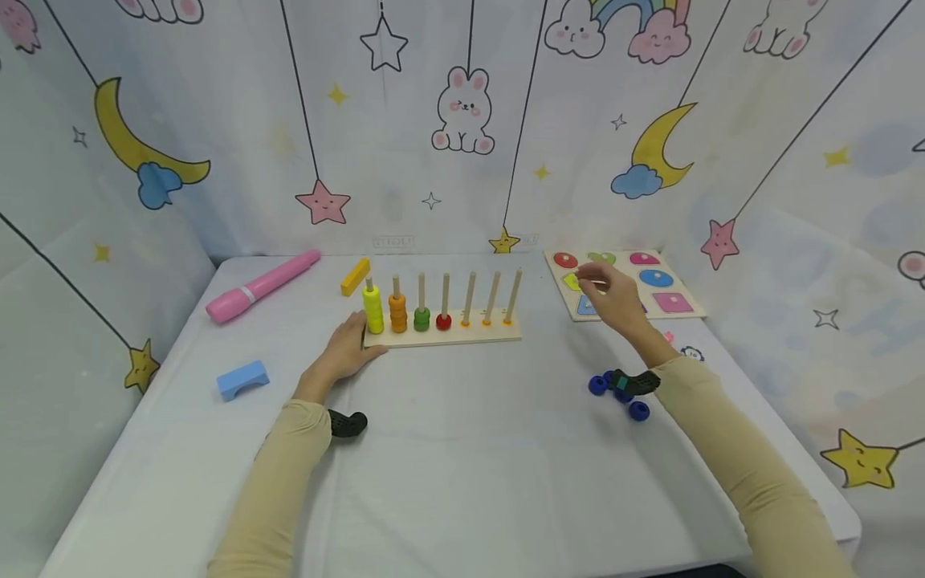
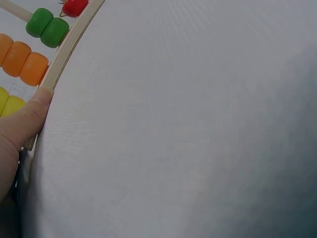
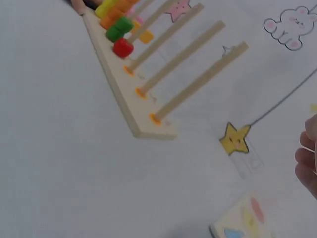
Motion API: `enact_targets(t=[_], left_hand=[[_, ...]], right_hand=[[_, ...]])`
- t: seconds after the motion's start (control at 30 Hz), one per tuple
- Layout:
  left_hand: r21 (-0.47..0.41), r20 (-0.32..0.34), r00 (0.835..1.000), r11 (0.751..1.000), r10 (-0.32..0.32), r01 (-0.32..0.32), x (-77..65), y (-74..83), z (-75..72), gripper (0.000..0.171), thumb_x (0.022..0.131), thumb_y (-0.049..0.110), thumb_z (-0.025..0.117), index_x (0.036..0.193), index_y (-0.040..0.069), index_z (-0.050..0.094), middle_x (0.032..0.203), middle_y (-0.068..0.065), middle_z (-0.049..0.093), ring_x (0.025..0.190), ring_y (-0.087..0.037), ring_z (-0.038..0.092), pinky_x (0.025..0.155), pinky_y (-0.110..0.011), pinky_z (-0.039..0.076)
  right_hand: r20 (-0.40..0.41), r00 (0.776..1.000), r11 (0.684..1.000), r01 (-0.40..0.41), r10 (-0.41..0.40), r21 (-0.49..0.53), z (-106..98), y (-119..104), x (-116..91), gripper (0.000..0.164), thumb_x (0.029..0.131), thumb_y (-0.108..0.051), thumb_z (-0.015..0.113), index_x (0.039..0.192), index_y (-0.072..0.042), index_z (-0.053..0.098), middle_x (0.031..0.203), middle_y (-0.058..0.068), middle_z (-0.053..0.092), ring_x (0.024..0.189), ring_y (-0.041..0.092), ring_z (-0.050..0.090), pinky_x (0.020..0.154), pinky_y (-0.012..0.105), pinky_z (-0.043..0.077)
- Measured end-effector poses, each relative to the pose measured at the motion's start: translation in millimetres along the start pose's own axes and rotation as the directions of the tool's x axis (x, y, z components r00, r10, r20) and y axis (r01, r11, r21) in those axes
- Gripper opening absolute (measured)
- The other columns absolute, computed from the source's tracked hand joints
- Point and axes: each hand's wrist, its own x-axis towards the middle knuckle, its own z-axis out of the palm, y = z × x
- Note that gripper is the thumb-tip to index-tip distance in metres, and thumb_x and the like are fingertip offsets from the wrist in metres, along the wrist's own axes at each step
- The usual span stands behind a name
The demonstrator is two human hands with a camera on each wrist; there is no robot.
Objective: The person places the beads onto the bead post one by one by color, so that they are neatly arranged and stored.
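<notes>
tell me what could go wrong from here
The loose blue beads appear close to the right sleeve in the head view, so lowering that arm might knock them rolling. The peg board is held only at its left end, by the left hand; a bump at the free end could swivel it. The right hand, above the shape puzzle, might nudge it.

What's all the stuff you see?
board: one, beige, back middle
pegs: seven, beige, on board
stacked beads: several yellow and orange, two green, one red, on pegs
loose beads: at least four, blue, near right wrist
puzzle: one, multicoloured, back right
stick: one, pink, back left
block: one, yellow, behind board's left end
arch: one, blue, left
table: one, white, under these
backdrop: one, white, printed, behind table
cameras: two, black, on wrists
sleeves: two, tan, on arms
left hand: one, gripping board
right hand: one, over puzzle
</notes>
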Motion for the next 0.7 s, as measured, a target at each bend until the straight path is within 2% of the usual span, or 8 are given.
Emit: enact_targets(t=[0.13, 0.17, 0.23, 0.37, 0.4, 0.53, 0.63, 0.7], left_hand=[[0.001, 0.007, 1.000, 1.000, -0.004, 0.004, 0.2, -0.2, -0.4, 0.084, 0.093, 0.037, 0.058, 0.149, -0.002, 0.010, 0.154, -0.024, 0.011, 0.142, -0.037, 0.004, 0.116, -0.049, 0.003], [0.003, 0.008, 1.000, 1.000, -0.004, 0.004, 0.2, -0.3, -0.3, 0.084, 0.093, 0.037, 0.058, 0.149, -0.002, 0.010, 0.154, -0.024, 0.011, 0.142, -0.037, 0.004, 0.116, -0.049, 0.003], [0.004, 0.006, 1.000, 1.000, -0.001, 0.001, 0.0, -0.3, -0.5, 0.084, 0.093, 0.037, 0.059, 0.149, -0.003, 0.010, 0.154, -0.024, 0.011, 0.142, -0.037, 0.004, 0.116, -0.049, 0.003], [0.000, -0.003, 1.000, 1.000, 0.010, -0.010, -1.7, 0.6, -1.9, 0.083, 0.093, 0.036, 0.060, 0.149, -0.003, 0.012, 0.153, -0.024, 0.014, 0.141, -0.038, 0.006, 0.116, -0.049, 0.004], [-0.005, -0.006, 1.000, 1.000, 0.015, -0.015, -2.1, 0.8, -2.3, 0.083, 0.093, 0.035, 0.060, 0.149, -0.003, 0.012, 0.153, -0.025, 0.014, 0.141, -0.039, 0.006, 0.116, -0.050, 0.004], [-0.012, -0.006, 1.000, 1.000, 0.012, -0.012, -2.6, 0.3, -1.5, 0.084, 0.093, 0.036, 0.060, 0.149, -0.003, 0.011, 0.153, -0.025, 0.013, 0.141, -0.039, 0.007, 0.115, -0.050, 0.005], [-0.007, -0.002, 1.000, 1.000, 0.010, -0.010, -1.7, -0.7, 0.0, 0.084, 0.093, 0.037, 0.059, 0.149, -0.003, 0.011, 0.153, -0.025, 0.013, 0.141, -0.038, 0.006, 0.116, -0.049, 0.005], [-0.002, -0.002, 1.000, 1.000, 0.014, -0.014, -1.2, -0.4, 0.1, 0.084, 0.093, 0.037, 0.059, 0.149, -0.004, 0.011, 0.153, -0.025, 0.013, 0.141, -0.038, 0.006, 0.116, -0.049, 0.004]], right_hand=[[0.021, 0.996, 0.995, -0.082, 0.083, -0.058, -21, 24, -22, 0.027, 0.097, -0.020, 0.052, 0.117, -0.003, 0.058, 0.112, 0.013, 0.063, 0.108, 0.028, 0.057, 0.094, 0.044, 0.048], [0.018, 0.994, 0.992, -0.103, 0.105, -0.070, -25, 31, -28, 0.027, 0.098, -0.022, 0.052, 0.118, -0.004, 0.058, 0.112, 0.012, 0.063, 0.108, 0.027, 0.056, 0.095, 0.041, 0.048], [0.033, 0.989, 0.986, -0.137, 0.141, -0.091, -34, 42, -41, 0.029, 0.099, -0.024, 0.050, 0.119, -0.005, 0.058, 0.114, 0.013, 0.062, 0.109, 0.028, 0.055, 0.096, 0.044, 0.046], [0.064, 0.981, 0.974, -0.169, 0.181, -0.153, -47, 58, -64, 0.031, 0.100, -0.025, 0.048, 0.121, -0.005, 0.057, 0.114, 0.014, 0.061, 0.110, 0.030, 0.055, 0.096, 0.046, 0.047], [0.083, 0.980, 0.971, -0.167, 0.183, -0.169, -51, 60, -69, 0.032, 0.100, -0.024, 0.047, 0.122, -0.004, 0.056, 0.115, 0.015, 0.061, 0.110, 0.032, 0.055, 0.094, 0.050, 0.046], [0.121, 0.978, 0.970, -0.144, 0.170, -0.195, -60, 65, -88, 0.031, 0.098, -0.023, 0.052, 0.122, -0.003, 0.056, 0.114, 0.016, 0.063, 0.105, 0.030, 0.058, 0.092, 0.025, 0.049], [0.144, 0.976, 0.972, -0.131, 0.160, -0.195, -63, 71, -101, 0.028, 0.096, -0.018, 0.056, 0.120, -0.002, 0.057, 0.113, 0.017, 0.063, 0.102, 0.031, 0.061, 0.084, 0.009, 0.046], [0.154, 0.972, 0.970, -0.145, 0.176, -0.194, -63, 74, -109, 0.028, 0.095, -0.015, 0.058, 0.119, -0.002, 0.057, 0.113, 0.018, 0.063, 0.103, 0.033, 0.061, 0.082, 0.008, 0.046]])
